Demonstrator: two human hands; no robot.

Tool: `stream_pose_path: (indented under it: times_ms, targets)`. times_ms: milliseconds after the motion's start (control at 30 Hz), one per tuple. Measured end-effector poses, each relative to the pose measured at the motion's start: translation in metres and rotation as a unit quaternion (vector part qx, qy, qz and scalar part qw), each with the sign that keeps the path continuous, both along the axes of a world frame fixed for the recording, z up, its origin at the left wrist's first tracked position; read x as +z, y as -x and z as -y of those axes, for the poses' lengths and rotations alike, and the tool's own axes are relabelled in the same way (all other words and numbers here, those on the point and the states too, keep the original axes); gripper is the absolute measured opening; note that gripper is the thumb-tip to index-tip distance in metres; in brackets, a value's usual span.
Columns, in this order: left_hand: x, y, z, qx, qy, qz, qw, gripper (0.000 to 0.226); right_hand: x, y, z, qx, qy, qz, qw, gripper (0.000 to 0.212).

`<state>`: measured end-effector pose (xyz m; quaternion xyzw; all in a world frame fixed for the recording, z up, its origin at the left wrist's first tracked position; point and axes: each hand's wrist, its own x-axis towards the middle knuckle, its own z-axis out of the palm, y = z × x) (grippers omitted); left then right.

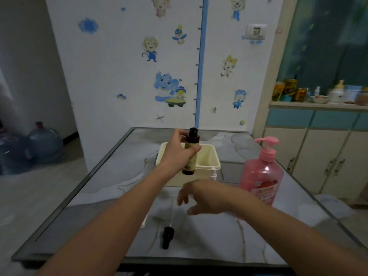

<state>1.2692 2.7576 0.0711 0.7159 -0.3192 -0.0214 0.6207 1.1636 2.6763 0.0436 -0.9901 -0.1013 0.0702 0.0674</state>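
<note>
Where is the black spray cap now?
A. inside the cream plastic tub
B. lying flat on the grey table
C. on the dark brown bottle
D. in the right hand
B: the black spray cap lies on the grey table, and the dark brown bottle in the left hand has a bare neck.

Beyond your left hand rises a white wall with cartoon stickers; right of your right hand stands a cream cabinet; far left of both, water jugs on pale floor.
</note>
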Motion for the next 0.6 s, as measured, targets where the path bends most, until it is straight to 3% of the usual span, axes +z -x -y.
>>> stream_pose_path:
  times_ms: [167, 367, 500, 600]
  targets:
    - [-0.01, -0.006, -0.014, 0.025, -0.003, -0.011, 1.0, 0.039, -0.033, -0.011, -0.026, 0.088, 0.069, -0.01, 0.994, 0.049]
    - [-0.019, -0.006, -0.022, 0.027, 0.001, -0.015, 1.0, 0.039, -0.045, -0.012, -0.036, 0.137, 0.071, 0.004, 0.988, 0.038]
    - [-0.021, -0.007, -0.023, 0.022, 0.007, -0.017, 1.0, 0.039, -0.05, -0.011, -0.035, 0.129, 0.025, 0.01, 0.991, 0.036]
    - [-0.022, -0.009, -0.024, 0.02, 0.013, -0.019, 1.0, 0.039, -0.043, -0.008, -0.029, 0.053, -0.093, -0.009, 0.994, 0.033]
